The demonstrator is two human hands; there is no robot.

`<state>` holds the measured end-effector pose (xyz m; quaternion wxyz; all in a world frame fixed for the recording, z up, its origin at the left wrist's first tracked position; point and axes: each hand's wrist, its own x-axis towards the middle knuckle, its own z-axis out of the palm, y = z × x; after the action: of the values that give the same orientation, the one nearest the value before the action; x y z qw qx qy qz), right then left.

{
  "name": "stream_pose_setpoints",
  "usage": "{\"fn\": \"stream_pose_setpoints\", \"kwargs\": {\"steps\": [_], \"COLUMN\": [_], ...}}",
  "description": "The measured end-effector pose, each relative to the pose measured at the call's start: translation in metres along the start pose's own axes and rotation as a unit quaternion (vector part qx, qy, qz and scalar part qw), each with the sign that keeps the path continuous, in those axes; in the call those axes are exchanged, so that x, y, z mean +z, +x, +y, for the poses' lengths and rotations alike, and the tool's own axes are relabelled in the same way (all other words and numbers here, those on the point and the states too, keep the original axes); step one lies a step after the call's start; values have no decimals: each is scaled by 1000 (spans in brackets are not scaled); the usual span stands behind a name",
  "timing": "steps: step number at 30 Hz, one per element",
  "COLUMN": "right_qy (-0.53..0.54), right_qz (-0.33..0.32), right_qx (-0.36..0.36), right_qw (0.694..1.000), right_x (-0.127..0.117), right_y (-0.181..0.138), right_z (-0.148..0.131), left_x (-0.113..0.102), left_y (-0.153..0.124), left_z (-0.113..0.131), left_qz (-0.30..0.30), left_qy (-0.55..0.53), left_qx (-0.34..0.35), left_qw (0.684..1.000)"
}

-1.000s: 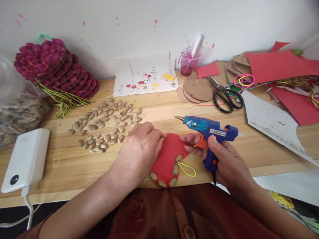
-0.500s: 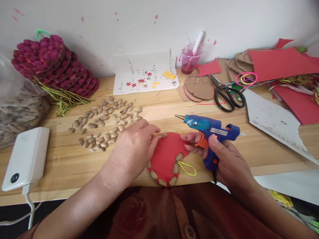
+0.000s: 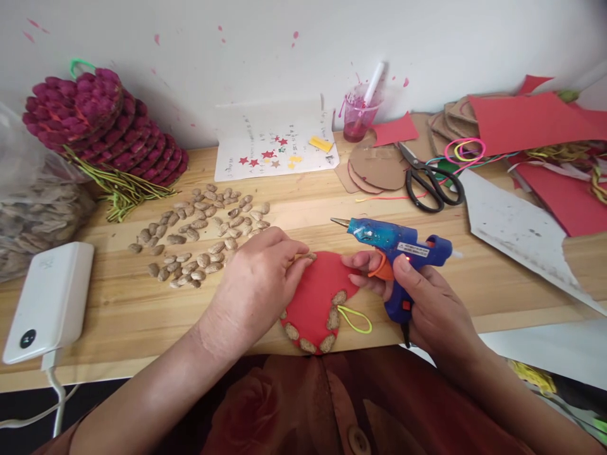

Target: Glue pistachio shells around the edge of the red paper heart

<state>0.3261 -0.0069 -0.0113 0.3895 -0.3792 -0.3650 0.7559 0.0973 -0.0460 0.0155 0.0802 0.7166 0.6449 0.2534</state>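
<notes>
A red heart-shaped card [image 3: 317, 297] lies at the table's near edge, with nut shells glued along its rim and a yellow-green loop [image 3: 356, 319] at its right side. My left hand [image 3: 258, 287] rests on the card's left half, its fingers pressed on a shell [image 3: 310, 256] at the top edge. My right hand [image 3: 417, 303] grips a blue glue gun [image 3: 396, 249], nozzle pointing left above the table, a finger on the orange trigger. Loose shells [image 3: 203, 234] lie scattered just left of my left hand.
A stack of magenta shell ornaments [image 3: 107, 126] stands at the back left beside a bag of shells [image 3: 33, 208]. A white power bank [image 3: 50, 300] lies at left. Black scissors [image 3: 429, 177], cardboard discs [image 3: 379, 165], red paper [image 3: 531, 120], a pink cup [image 3: 358, 117] and a starred sheet [image 3: 275, 148] lie behind.
Hardly anything moved. My left fingers shifted slightly on the shell at the card's top edge, and the glue gun dropped a touch.
</notes>
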Motion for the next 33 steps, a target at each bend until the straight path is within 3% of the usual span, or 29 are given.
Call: {"fn": "stream_pose_setpoints", "kwargs": {"steps": [7,33], "right_qy": [0,-8], "right_qz": [7,21], "right_qx": [0,6], "right_qw": [1000,1000], "right_x": [2,0], "right_y": [1,0], "right_z": [0,0], "left_x": [5,10], "left_y": [1,1], "left_z": [3,1], "left_qz": [-39,-20], "left_qy": [15,10], "left_qx": [-17,-7], "left_qw": [999,1000]}}
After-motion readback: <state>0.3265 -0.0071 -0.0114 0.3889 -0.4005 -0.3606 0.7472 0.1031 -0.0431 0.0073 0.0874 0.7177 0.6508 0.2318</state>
